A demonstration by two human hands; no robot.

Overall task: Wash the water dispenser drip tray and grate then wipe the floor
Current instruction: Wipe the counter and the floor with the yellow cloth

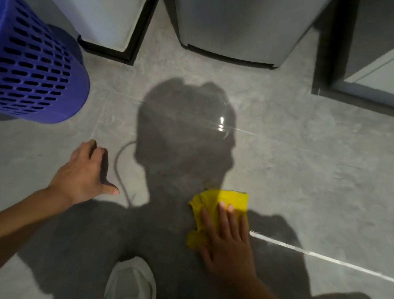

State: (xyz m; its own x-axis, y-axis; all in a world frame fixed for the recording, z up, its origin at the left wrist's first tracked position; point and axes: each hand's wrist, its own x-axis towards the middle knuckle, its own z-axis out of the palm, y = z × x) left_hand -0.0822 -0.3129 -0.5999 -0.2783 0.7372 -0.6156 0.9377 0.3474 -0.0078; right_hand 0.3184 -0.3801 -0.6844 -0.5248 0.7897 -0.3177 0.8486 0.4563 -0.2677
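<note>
Head view: right hand (227,243) flat on crumpled yellow cloth (220,205), glossy grey floor tiles (307,172).

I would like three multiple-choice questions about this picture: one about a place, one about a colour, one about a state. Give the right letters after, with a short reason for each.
1. Where is the basket?
A. far left
B. far right
C. under the cloth

2. What colour is the cloth?
A. red
B. yellow
C. white

3. What is the right hand doing?
A. hanging in the air
B. pressing flat on the cloth
C. gripping the basket

Answers: 1 A, it stands on the floor at the left edge. 2 B, it is bright yellow. 3 B, the palm lies flat on it; the left hand rests open on the floor.
</note>
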